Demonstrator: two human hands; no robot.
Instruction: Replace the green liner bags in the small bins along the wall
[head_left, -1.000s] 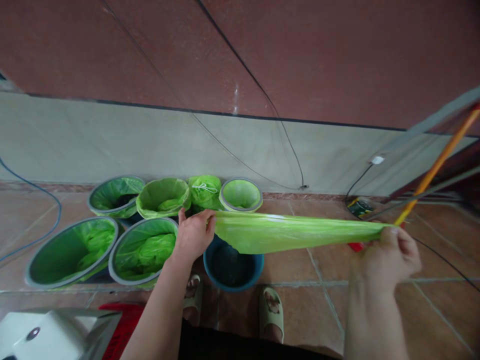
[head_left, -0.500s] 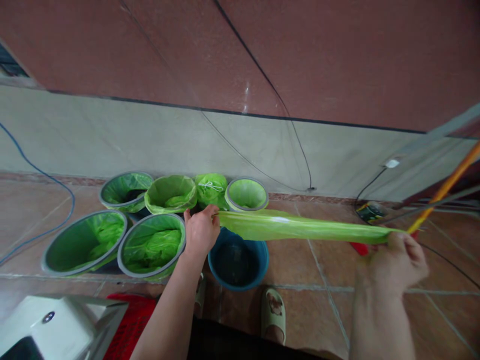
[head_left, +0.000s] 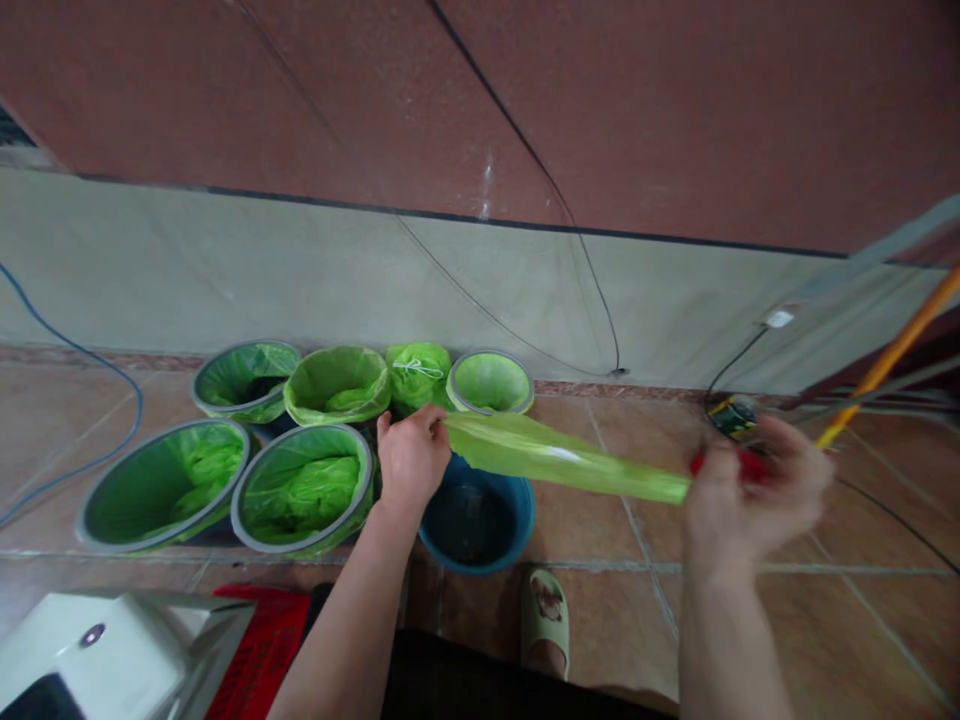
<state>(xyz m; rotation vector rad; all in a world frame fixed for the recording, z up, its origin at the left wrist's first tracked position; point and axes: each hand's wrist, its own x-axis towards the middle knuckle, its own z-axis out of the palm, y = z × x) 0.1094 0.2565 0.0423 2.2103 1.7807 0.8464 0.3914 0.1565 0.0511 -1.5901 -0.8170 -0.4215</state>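
A folded, light-green plastic bag stretches as a long strip between my hands, sloping down to the right. At its left end, my left hand pinches it, above the gap between the lined bins and the blue basin. My right hand is smeared by motion at the other end, with the thumb side against the strip and the outer fingers lifted. The exact grip there is hidden.
Several bins lined with green bags, one a grey-rimmed bin, stand by the wall. Beside them sits a tied green bag. A white appliance and red crate are lower left; an orange pole leans at right.
My right hand has moved left, towards my left hand, and the strip between them is shorter and more slanted. My left hand has stayed nearly in place, still pinching its end.
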